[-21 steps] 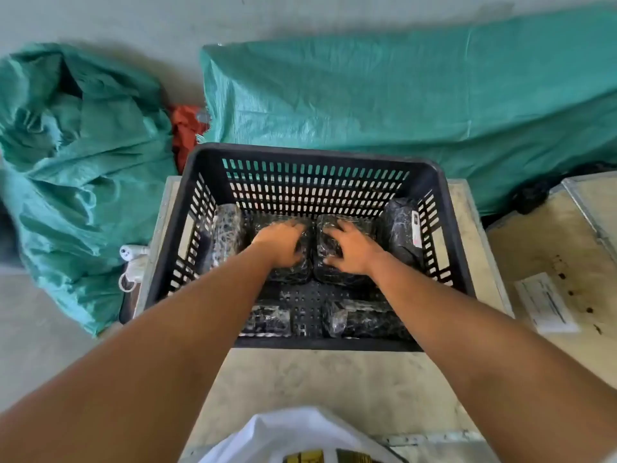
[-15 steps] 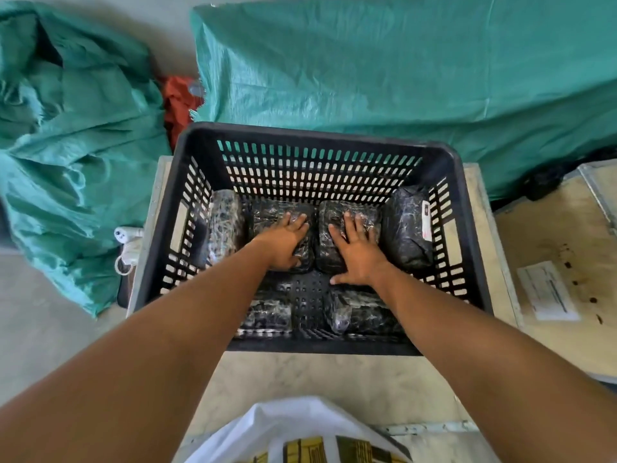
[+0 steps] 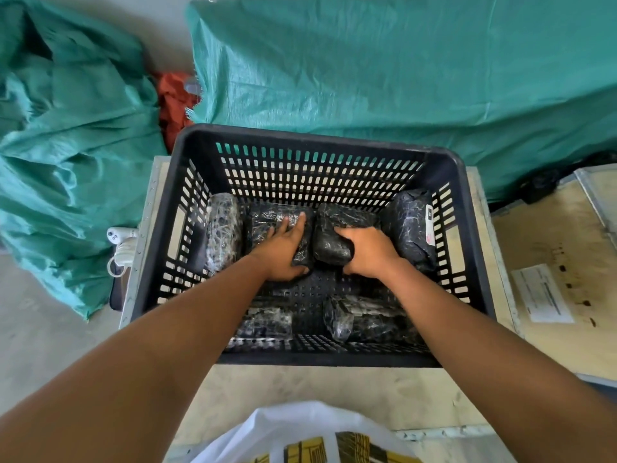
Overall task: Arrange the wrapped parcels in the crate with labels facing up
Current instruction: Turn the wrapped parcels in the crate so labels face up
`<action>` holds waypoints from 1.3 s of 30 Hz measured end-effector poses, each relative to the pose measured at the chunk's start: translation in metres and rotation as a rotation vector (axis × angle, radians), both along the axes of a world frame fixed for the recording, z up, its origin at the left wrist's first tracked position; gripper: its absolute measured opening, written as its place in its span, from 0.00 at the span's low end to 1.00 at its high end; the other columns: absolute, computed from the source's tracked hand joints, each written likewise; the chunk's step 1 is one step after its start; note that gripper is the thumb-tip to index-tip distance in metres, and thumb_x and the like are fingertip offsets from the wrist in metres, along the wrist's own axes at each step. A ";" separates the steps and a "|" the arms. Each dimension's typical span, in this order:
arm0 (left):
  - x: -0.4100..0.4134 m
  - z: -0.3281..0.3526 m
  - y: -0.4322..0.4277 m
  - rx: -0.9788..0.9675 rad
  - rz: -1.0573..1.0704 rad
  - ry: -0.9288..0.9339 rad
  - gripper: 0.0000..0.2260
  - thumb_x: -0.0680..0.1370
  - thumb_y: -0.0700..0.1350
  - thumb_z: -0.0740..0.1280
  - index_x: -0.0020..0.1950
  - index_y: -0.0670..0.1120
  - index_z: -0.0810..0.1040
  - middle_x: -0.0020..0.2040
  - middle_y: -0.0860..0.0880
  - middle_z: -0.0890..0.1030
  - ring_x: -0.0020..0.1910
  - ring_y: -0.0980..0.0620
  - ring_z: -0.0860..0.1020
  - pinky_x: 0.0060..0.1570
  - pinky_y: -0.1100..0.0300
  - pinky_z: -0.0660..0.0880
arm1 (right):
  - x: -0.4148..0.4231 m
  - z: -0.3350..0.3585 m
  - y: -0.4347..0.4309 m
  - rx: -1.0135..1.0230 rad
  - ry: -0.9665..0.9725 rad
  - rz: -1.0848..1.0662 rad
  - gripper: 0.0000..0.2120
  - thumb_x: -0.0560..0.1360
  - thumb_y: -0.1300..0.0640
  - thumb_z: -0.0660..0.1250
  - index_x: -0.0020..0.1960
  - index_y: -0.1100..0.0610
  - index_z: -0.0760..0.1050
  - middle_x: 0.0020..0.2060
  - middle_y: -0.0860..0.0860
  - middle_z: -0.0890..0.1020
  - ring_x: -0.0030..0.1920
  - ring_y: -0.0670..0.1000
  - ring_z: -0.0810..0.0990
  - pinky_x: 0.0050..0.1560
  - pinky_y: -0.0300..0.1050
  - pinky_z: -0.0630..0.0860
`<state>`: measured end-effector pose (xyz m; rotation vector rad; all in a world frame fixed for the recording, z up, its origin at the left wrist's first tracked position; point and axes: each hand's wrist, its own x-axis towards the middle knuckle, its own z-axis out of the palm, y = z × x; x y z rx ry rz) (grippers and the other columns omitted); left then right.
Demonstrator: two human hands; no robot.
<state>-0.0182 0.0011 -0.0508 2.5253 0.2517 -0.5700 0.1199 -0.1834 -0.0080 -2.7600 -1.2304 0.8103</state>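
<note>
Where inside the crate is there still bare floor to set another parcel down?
Bare floor shows in the middle of the crate, between the back row and the two front parcels, and between those two. The back row is crowded, with the left hand and right hand on it.

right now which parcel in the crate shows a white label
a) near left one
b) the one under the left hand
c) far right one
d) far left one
c: the far right parcel leaning on the crate wall has a white label on its side; no label shows on the others.
</note>
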 end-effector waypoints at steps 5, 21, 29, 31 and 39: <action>0.007 0.016 -0.007 -0.092 0.053 -0.105 0.57 0.77 0.57 0.70 0.72 0.54 0.17 0.83 0.43 0.50 0.81 0.41 0.52 0.77 0.39 0.56 | 0.015 0.021 -0.011 0.354 0.253 -0.216 0.41 0.58 0.54 0.82 0.69 0.39 0.74 0.63 0.49 0.82 0.60 0.51 0.82 0.59 0.53 0.80; 0.021 0.056 0.019 -0.150 -0.251 -0.498 0.40 0.81 0.65 0.57 0.81 0.59 0.31 0.62 0.39 0.74 0.49 0.48 0.76 0.55 0.46 0.77 | 0.051 0.048 -0.032 0.844 0.956 -0.713 0.20 0.64 0.58 0.77 0.55 0.45 0.87 0.50 0.53 0.89 0.46 0.53 0.88 0.42 0.46 0.83; 0.001 0.053 0.000 -0.269 -0.281 -0.511 0.41 0.80 0.63 0.62 0.81 0.60 0.36 0.61 0.35 0.74 0.54 0.38 0.76 0.57 0.43 0.76 | 0.057 0.048 -0.036 0.783 1.093 -0.665 0.25 0.63 0.57 0.79 0.60 0.47 0.85 0.55 0.59 0.87 0.49 0.58 0.87 0.44 0.51 0.83; 0.002 0.056 -0.006 -0.364 -0.170 -0.556 0.38 0.80 0.59 0.65 0.82 0.62 0.43 0.58 0.38 0.75 0.52 0.39 0.77 0.55 0.43 0.77 | 0.059 0.049 -0.036 0.796 1.101 -0.694 0.24 0.64 0.59 0.78 0.59 0.47 0.85 0.55 0.59 0.87 0.49 0.58 0.87 0.45 0.51 0.83; 0.004 0.054 -0.005 -0.575 0.159 -0.349 0.34 0.81 0.55 0.65 0.77 0.75 0.47 0.74 0.51 0.69 0.67 0.52 0.74 0.66 0.56 0.74 | 0.054 0.047 -0.028 0.957 0.962 -0.802 0.29 0.63 0.44 0.83 0.63 0.38 0.82 0.64 0.48 0.83 0.66 0.51 0.79 0.63 0.50 0.71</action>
